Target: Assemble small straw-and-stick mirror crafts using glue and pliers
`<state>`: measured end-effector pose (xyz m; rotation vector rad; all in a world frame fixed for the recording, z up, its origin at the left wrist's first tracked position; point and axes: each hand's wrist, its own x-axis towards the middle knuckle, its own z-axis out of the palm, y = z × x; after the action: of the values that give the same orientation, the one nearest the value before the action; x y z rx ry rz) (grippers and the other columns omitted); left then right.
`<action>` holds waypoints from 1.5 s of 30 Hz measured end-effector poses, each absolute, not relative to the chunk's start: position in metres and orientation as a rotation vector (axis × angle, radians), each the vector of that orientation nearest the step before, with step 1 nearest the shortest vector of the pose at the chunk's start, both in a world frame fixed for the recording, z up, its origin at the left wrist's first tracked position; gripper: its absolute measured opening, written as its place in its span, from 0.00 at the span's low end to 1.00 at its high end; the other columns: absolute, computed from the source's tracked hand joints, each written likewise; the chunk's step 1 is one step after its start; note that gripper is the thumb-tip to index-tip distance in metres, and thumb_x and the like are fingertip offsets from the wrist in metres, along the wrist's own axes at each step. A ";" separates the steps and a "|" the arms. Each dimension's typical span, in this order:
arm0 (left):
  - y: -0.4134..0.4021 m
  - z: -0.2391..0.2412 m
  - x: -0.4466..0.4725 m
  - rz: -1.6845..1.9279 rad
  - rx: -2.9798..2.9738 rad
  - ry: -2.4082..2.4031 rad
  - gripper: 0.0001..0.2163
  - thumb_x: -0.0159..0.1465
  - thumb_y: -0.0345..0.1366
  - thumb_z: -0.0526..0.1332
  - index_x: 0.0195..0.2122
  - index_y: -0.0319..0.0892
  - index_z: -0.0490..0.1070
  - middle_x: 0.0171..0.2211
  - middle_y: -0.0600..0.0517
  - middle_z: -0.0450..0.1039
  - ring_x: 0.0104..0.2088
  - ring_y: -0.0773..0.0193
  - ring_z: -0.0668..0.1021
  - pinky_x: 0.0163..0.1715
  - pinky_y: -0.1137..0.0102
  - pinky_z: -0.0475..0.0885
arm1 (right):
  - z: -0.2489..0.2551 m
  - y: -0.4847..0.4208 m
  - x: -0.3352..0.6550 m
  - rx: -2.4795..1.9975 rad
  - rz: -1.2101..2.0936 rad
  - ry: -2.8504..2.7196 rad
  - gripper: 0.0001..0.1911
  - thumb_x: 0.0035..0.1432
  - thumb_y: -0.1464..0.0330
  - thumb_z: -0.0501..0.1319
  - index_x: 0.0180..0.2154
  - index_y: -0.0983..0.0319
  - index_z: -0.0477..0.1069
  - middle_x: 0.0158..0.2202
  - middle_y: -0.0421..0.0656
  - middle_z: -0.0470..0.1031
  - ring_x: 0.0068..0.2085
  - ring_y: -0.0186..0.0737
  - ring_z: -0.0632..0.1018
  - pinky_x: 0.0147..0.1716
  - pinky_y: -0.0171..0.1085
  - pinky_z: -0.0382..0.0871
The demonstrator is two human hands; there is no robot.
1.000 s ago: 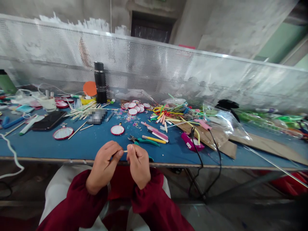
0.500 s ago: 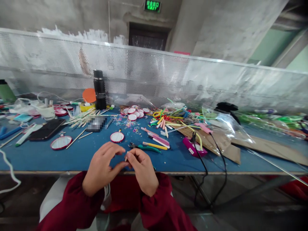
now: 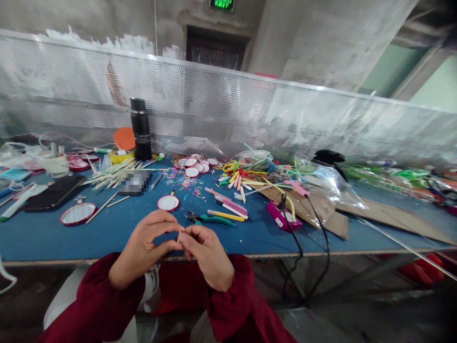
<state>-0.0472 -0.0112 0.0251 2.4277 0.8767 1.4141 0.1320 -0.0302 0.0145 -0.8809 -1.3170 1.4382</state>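
Pinched btwn both hands' fingertips, left hand [image 3: 143, 247] & right hand [image 3: 209, 255] hold a tiny pale stick piece [image 3: 178, 237] just over the table edge [image 3: 321, 252], near side of the green-handled pliers [image 3: 209, 218]; grip's so slight it could prob slip & drop off the edge to the floor.

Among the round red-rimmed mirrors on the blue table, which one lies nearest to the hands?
The small handled mirror lying alone just beyond the left hand. The larger one lies farther left, and the cluster lies farther back.

one black flask [image 3: 140, 129], one phone [image 3: 50, 193], two hands [image 3: 143, 247]
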 end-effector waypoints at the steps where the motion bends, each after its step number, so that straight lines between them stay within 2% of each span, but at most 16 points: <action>1: -0.009 0.026 -0.048 1.423 2.426 0.858 0.06 0.64 0.39 0.66 0.38 0.44 0.80 0.35 0.50 0.77 0.38 0.62 0.77 0.41 0.70 0.73 | 0.014 -0.030 0.131 -0.882 1.458 -1.294 0.20 0.53 0.52 0.68 0.26 0.63 0.72 0.20 0.34 0.67 0.21 0.27 0.64 0.23 0.32 0.54; 5: -0.004 0.029 -0.048 1.431 2.415 0.821 0.06 0.66 0.33 0.63 0.34 0.45 0.80 0.33 0.51 0.77 0.35 0.65 0.78 0.37 0.73 0.73 | 0.013 -0.031 0.127 -0.874 1.564 -1.175 0.19 0.51 0.53 0.69 0.27 0.63 0.72 0.22 0.35 0.69 0.20 0.26 0.65 0.22 0.31 0.58; 9: -0.006 0.025 -0.044 1.476 2.377 0.894 0.08 0.66 0.32 0.62 0.40 0.46 0.81 0.37 0.49 0.78 0.38 0.64 0.79 0.40 0.72 0.75 | 0.011 -0.031 0.123 -0.834 1.566 -1.162 0.20 0.50 0.52 0.70 0.31 0.61 0.69 0.20 0.33 0.68 0.20 0.28 0.67 0.22 0.31 0.61; 12: -0.009 0.019 -0.043 1.505 2.330 0.920 0.09 0.67 0.31 0.61 0.42 0.47 0.81 0.38 0.49 0.77 0.39 0.63 0.79 0.40 0.71 0.75 | 0.010 -0.031 0.121 -0.814 1.552 -1.106 0.21 0.50 0.52 0.69 0.36 0.60 0.69 0.24 0.34 0.71 0.21 0.29 0.69 0.21 0.31 0.63; 16: -0.013 0.015 -0.048 1.486 2.325 0.904 0.09 0.66 0.30 0.62 0.42 0.48 0.81 0.38 0.51 0.77 0.38 0.66 0.79 0.40 0.74 0.75 | 0.009 -0.033 0.123 -0.850 1.443 -1.169 0.17 0.54 0.53 0.67 0.31 0.60 0.68 0.24 0.35 0.69 0.21 0.29 0.68 0.23 0.32 0.63; 19: -0.014 0.016 -0.049 1.452 2.336 0.901 0.07 0.65 0.30 0.63 0.40 0.46 0.80 0.37 0.51 0.77 0.37 0.66 0.79 0.39 0.75 0.74 | 0.011 -0.037 0.126 -0.960 1.158 -1.382 0.15 0.61 0.56 0.62 0.30 0.60 0.68 0.23 0.36 0.68 0.24 0.31 0.69 0.26 0.32 0.63; 23: -0.012 0.018 -0.046 1.309 2.352 0.891 0.06 0.68 0.31 0.59 0.35 0.43 0.75 0.33 0.51 0.76 0.35 0.66 0.77 0.38 0.73 0.72 | 0.014 -0.041 0.127 -1.086 0.631 -1.636 0.17 0.69 0.60 0.53 0.29 0.60 0.68 0.28 0.40 0.71 0.31 0.35 0.71 0.33 0.34 0.61; 31: 0.002 0.014 -0.046 1.017 2.397 0.884 0.09 0.71 0.35 0.57 0.33 0.43 0.72 0.33 0.53 0.73 0.36 0.67 0.74 0.39 0.74 0.68 | 0.011 -0.036 0.130 -1.237 0.037 -1.786 0.20 0.71 0.64 0.48 0.25 0.59 0.58 0.24 0.40 0.66 0.28 0.36 0.67 0.29 0.37 0.51; 38: 0.003 0.010 -0.047 1.004 2.270 0.918 0.12 0.69 0.38 0.58 0.29 0.41 0.71 0.29 0.54 0.72 0.32 0.68 0.73 0.37 0.74 0.67 | 0.005 -0.030 0.132 -1.247 -0.031 -1.855 0.20 0.72 0.63 0.49 0.25 0.59 0.59 0.24 0.40 0.67 0.28 0.35 0.68 0.29 0.36 0.51; 45: 0.003 0.016 -0.048 1.092 2.142 0.983 0.10 0.64 0.39 0.65 0.27 0.42 0.74 0.27 0.55 0.75 0.31 0.67 0.75 0.34 0.74 0.68 | 0.011 -0.030 0.133 -1.222 0.139 -1.868 0.13 0.70 0.65 0.53 0.32 0.60 0.66 0.30 0.41 0.73 0.32 0.36 0.72 0.33 0.34 0.57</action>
<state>-0.0482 0.0030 0.0155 2.1417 0.9826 1.0920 0.1329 -0.0296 0.0110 -1.2220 -1.8675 0.1387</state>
